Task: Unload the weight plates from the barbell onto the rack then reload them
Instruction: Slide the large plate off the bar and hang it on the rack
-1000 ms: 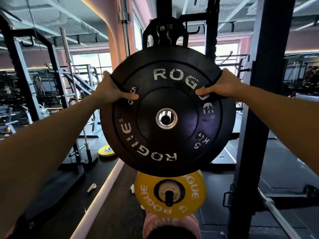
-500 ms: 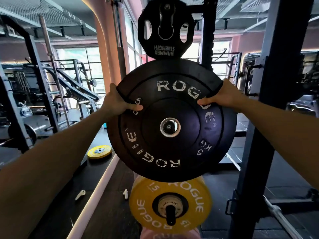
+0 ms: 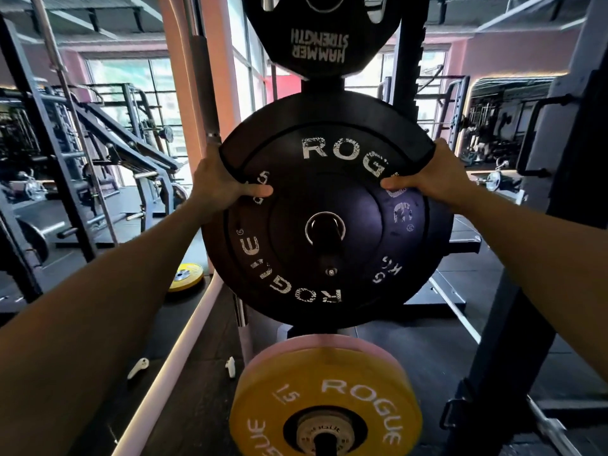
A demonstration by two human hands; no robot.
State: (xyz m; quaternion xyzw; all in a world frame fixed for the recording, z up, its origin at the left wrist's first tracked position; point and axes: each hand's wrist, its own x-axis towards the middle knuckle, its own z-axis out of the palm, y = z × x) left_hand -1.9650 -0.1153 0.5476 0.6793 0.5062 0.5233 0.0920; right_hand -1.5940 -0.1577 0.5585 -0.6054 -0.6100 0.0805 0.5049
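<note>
1. Left hand (image 3: 218, 182) and right hand (image 3: 429, 179) each grip the black plate (image 3: 316, 209) at its upper rim, thumbs curled onto its face.
2. A storage peg (image 3: 327, 240) passes through the black plate's centre hole.
3. Directly below the black plate: yellow plate (image 3: 325, 396). Above it: Hammer Strength plate (image 3: 320, 44).

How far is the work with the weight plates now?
Both the left hand and right hand hold the black plate; a rack peg already passes through its hole, so this plate is almost stored. The yellow plate sits on a lower peg. The barbell is out of view, so remaining unloading cannot be judged; reloading seems still ahead.
</note>
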